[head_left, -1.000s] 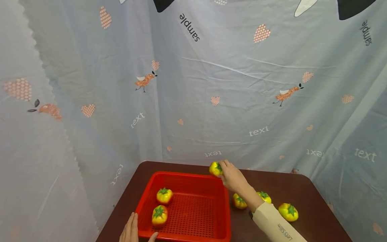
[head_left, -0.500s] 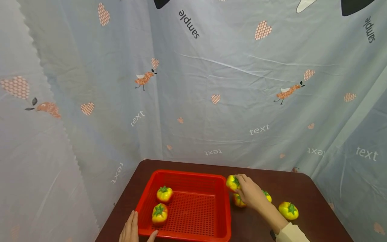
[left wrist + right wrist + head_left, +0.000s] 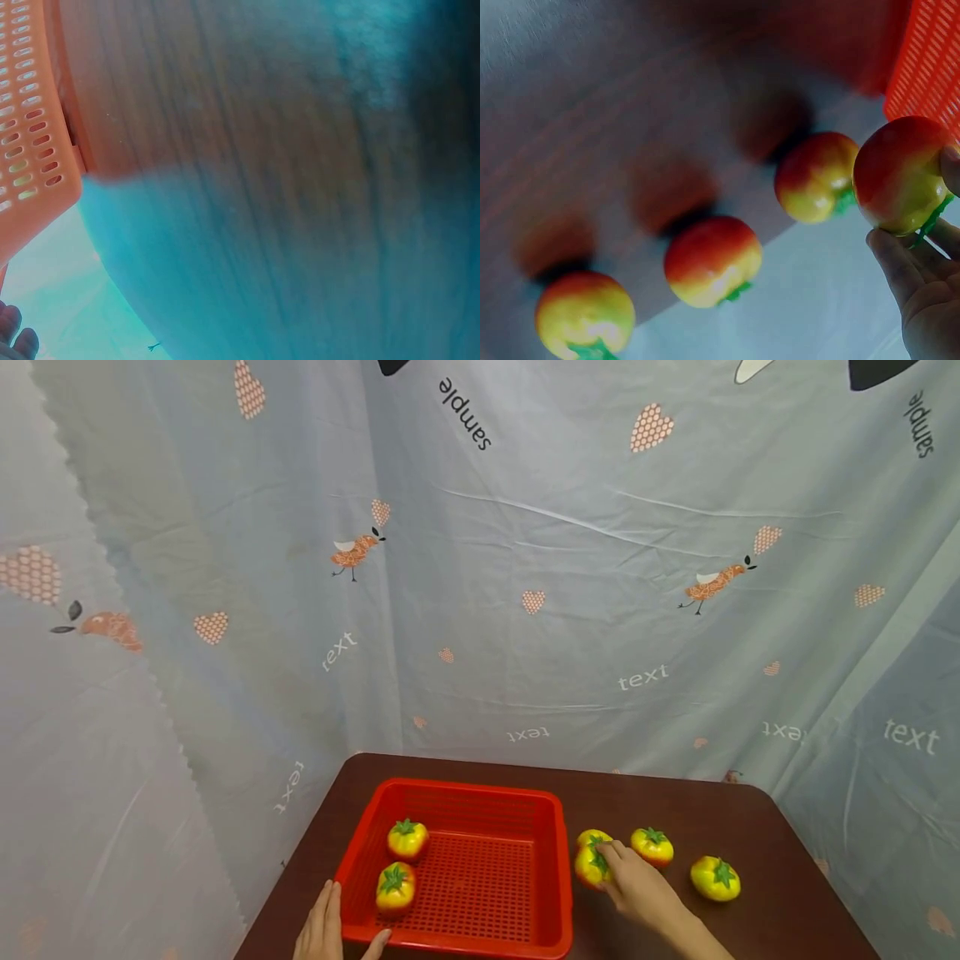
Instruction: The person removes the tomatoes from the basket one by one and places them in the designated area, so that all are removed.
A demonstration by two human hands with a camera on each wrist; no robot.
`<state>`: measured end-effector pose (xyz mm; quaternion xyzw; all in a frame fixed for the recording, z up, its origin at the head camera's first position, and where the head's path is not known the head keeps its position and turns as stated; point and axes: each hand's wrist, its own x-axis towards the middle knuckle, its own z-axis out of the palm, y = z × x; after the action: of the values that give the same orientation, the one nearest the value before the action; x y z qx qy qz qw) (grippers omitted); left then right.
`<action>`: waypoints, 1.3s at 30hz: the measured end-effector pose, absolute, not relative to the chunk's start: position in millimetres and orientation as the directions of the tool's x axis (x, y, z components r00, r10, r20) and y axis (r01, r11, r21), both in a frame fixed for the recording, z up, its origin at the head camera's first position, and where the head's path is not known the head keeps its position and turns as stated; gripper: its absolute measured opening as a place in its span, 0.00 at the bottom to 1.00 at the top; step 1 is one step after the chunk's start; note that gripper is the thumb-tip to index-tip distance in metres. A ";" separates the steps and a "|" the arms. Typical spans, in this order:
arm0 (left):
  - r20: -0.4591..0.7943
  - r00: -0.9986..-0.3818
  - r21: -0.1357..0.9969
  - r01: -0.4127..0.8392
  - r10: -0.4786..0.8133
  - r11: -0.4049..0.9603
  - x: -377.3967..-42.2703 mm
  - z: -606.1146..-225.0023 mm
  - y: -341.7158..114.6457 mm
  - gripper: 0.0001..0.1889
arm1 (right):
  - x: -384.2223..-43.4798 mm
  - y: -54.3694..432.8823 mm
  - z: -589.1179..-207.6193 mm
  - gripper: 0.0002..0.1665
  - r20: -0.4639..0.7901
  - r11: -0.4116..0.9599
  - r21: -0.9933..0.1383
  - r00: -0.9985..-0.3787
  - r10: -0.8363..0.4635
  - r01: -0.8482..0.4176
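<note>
In the head view, a red basket [image 3: 480, 881] on the table [image 3: 772, 835] contains two yellow-and-red fruits, a far fruit [image 3: 407, 840] and a near fruit [image 3: 395, 888], both toward its left wall. The left hand [image 3: 324, 931], fingers fairly straight and thumb spread, touches the basket's near-left corner. The right hand [image 3: 641, 889] grips a third fruit [image 3: 590, 867] outside the basket, just beside its right wall; three others lie nearby on the table.

The left wrist view shows the basket's slotted side and some fingertips.

In the right wrist view, thumb and fingers pinch the third fruit near the basket wall.
</note>
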<state>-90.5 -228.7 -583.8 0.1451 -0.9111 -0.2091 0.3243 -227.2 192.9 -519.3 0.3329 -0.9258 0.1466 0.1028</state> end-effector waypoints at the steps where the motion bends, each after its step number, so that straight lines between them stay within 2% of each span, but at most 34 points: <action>1: 0.528 -0.749 0.476 -0.129 -0.400 0.870 -90.5 -583.9 -228.9 0.60 | -226.1 193.2 -522.7 0.27 0.291 0.732 -0.196 -0.752 -0.591 -0.652; 10: 0.517 -0.754 0.496 -0.123 -0.406 0.859 -88.3 -588.2 -228.9 0.60 | -219.2 189.7 -542.2 0.28 0.312 0.709 -0.133 -0.709 -0.633 -0.692; 19: 0.517 -0.758 0.490 -0.118 -0.397 0.863 -88.4 -587.3 -228.1 0.61 | -218.6 190.4 -555.0 0.26 0.217 0.722 -0.182 -0.743 -0.633 -0.668; 28: 0.494 -0.778 0.465 -0.141 -0.389 0.874 -88.3 -581.7 -228.6 0.62 | -216.7 191.9 -560.4 0.25 0.204 0.714 -0.211 -0.744 -0.636 -0.668; 39: 0.485 -0.782 0.467 -0.146 -0.391 0.872 -88.5 -581.7 -230.2 0.61 | -215.2 187.7 -559.3 0.26 0.162 0.737 -0.257 -0.779 -0.605 -0.625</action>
<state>-88.5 -230.2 -581.7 0.1459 -0.9210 -0.2066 0.2963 -215.2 187.7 -559.3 0.3304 -0.9312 0.1501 0.0335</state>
